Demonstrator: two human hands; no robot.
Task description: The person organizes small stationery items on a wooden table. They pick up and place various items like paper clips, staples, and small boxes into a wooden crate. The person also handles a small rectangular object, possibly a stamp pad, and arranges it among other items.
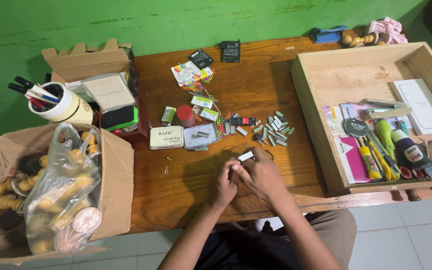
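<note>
1. Both hands meet at lower centre of the frame, over the wooden table (256,90). They share a small pale flat strip (245,156), probably a stick of staples, though it's too small to be sure.
2. The strip's long axis runs roughly left-right with a slight tilt, its right end a bit higher, pointing toward the upper right of the frame.
3. Right hand (262,176): fingers curled in, fingertips pinching the strip from the right side.
4. Left hand (226,182): loosely fisted, with thumb and fingertips pressed against the strip's left end and touching the right hand.
5. Just above the hands is a scatter of grey staple sticks (276,130), with coloured paper clips (211,102) further up, so the tabletop beyond the hands is pretty cluttered.
6. Left of that sits a cream stamp pad tin (166,137) and a small red-capped bottle (185,116).
7. At the right of the frame sits an open wooden drawer (316,120) with pens, scissors and an ink bottle (410,147).
8. At lower left is a cardboard box (116,190) with a plastic bag in it, and above it a white cup of pens (58,102).
</note>
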